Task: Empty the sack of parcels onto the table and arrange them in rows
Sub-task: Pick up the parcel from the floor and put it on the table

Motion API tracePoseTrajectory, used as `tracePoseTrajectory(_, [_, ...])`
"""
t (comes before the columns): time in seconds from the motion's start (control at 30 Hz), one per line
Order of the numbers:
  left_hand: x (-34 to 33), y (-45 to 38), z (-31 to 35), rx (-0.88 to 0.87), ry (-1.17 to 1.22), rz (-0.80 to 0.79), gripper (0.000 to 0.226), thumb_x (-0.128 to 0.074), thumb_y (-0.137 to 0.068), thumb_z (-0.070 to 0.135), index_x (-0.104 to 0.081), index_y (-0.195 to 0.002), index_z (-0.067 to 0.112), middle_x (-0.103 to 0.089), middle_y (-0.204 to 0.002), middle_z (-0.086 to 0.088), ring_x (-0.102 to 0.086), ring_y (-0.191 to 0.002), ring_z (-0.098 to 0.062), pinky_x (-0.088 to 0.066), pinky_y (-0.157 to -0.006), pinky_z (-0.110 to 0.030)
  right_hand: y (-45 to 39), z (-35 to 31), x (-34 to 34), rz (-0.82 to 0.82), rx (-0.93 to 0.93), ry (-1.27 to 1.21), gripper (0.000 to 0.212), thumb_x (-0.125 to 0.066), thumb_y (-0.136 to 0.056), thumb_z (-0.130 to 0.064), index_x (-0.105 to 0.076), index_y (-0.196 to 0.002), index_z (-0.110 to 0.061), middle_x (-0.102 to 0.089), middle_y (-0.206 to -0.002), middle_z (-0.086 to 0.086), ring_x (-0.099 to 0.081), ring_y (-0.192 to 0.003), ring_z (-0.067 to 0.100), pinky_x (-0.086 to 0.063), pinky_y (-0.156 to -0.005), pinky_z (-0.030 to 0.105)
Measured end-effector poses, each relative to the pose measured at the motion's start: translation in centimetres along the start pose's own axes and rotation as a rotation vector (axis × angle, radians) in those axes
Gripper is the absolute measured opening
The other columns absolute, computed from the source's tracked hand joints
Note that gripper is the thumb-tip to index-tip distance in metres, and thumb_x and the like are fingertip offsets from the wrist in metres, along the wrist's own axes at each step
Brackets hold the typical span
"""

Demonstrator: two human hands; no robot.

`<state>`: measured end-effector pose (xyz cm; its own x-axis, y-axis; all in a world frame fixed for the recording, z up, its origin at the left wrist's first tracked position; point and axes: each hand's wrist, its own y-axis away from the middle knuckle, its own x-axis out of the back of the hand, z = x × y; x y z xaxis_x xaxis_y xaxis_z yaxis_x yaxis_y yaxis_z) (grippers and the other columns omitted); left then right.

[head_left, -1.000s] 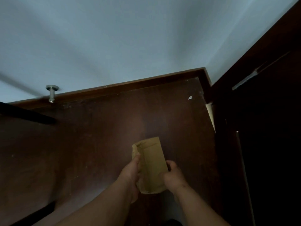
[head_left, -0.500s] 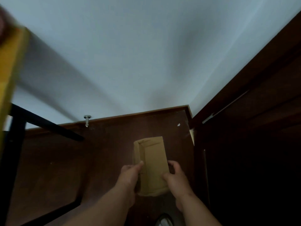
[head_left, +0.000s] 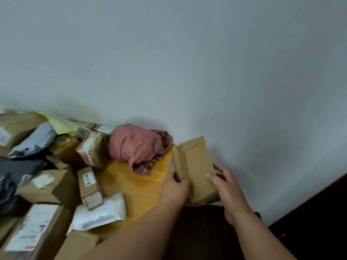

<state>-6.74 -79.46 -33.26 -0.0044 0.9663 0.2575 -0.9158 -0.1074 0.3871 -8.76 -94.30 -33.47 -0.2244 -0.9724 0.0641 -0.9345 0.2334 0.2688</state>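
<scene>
You have the brown cardboard parcel point(head_left: 197, 169) gripped between both hands at the right edge of the table point(head_left: 139, 186), its near end seeming to hang past the tabletop over the dark floor point(head_left: 206, 231); your left hand point(head_left: 175, 188) is closed on its left edge with the thumb over the folded flap, and your right hand point(head_left: 228, 192) clamps the right side with fingers spread along the face. Just left of the parcel and touching or nearly touching it lies a crumpled pink cloth point(head_left: 139, 147), which may be the emptied sack, though you cannot be sure from here. Further left the other parcels sit in a loose heap: a long narrow box point(head_left: 89, 186), a white padded mailer point(head_left: 99, 212), a box with a red-printed label point(head_left: 92, 149), a grey poly bag point(head_left: 35, 139) and several larger cartons, none yet in rows. To set this one down well, slide it fully onto the bare yellow wood so no end overhangs, square its long side to the table edge, and keep both hands on until it lies flat; it looks light and stiff, so it should start a row cleanly. Move the cloth aside first if it crowds the spot
</scene>
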Motion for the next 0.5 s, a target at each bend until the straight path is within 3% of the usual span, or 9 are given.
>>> tracePoseTrajectory(0.1, [6.8,1.0,1.7,0.019,0.102,0.049,0.035,-0.059,-0.087,0.024,-0.05,-0.121,0.026,-0.062,-0.11,-0.001,-0.062,-0.101,-0.024,-0.053,-0.093,-0.043,1.3,-3.5,-5.7,-0.112,0.066,0.043,0.042,-0.071,-0.081,-0.043,-0.059,-0.121,-0.041,-0.053,-0.127,0.006,-0.062,-0.105,0.021,-0.05,-0.069,0.028])
tracePoseTrajectory(0.17, [11.1,1.2,1.6,0.047,0.159,0.066,0.034,-0.058,-0.089,0.023,-0.05,-0.122,0.024,-0.061,-0.105,0.001,-0.062,-0.097,-0.024,-0.055,-0.082,-0.039,2.1,-4.8,-9.3,-0.179,0.081,0.048,0.048,-0.072,-0.069,-0.051,-0.061,-0.116,-0.044,-0.053,-0.129,0.008,-0.062,-0.105,0.02,-0.05,-0.07,0.028])
tracePoseTrajectory(0.27, [17.1,1.2,1.2,0.096,0.231,0.058,0.032,-0.055,-0.093,0.019,-0.051,-0.124,0.024,-0.062,-0.105,-0.002,-0.063,-0.093,-0.023,-0.055,-0.069,-0.033,3.2,-6.5,-14.8,-0.237,0.126,0.098,0.045,-0.076,-0.074,-0.048,-0.06,-0.116,-0.046,-0.046,-0.132,0.002,-0.057,-0.108,0.018,-0.05,-0.073,0.027])
tracePoseTrajectory(0.4, [25.0,0.2,1.5,0.082,0.283,0.055,0.038,-0.056,-0.091,0.022,-0.054,-0.128,0.023,-0.066,-0.111,-0.007,-0.066,-0.098,-0.028,-0.059,-0.084,-0.044,3.7,-9.7,-22.4,-0.282,0.179,0.15,0.055,-0.077,-0.063,-0.061,-0.058,-0.114,-0.053,-0.041,-0.131,-0.003,-0.052,-0.112,0.02,-0.052,-0.093,0.042])
tracePoseTrajectory(0.5, [32.1,-1.0,2.6,-0.016,0.249,0.135,0.045,-0.056,-0.081,0.029,-0.059,-0.125,0.024,-0.068,-0.109,-0.002,-0.067,-0.098,-0.026,-0.057,-0.088,-0.046,4.2,-12.2,-29.2,-0.348,0.174,0.04,0.061,-0.08,-0.058,-0.059,-0.06,-0.115,-0.053,-0.049,-0.133,0.0,-0.056,-0.115,0.029,-0.057,-0.081,0.044])
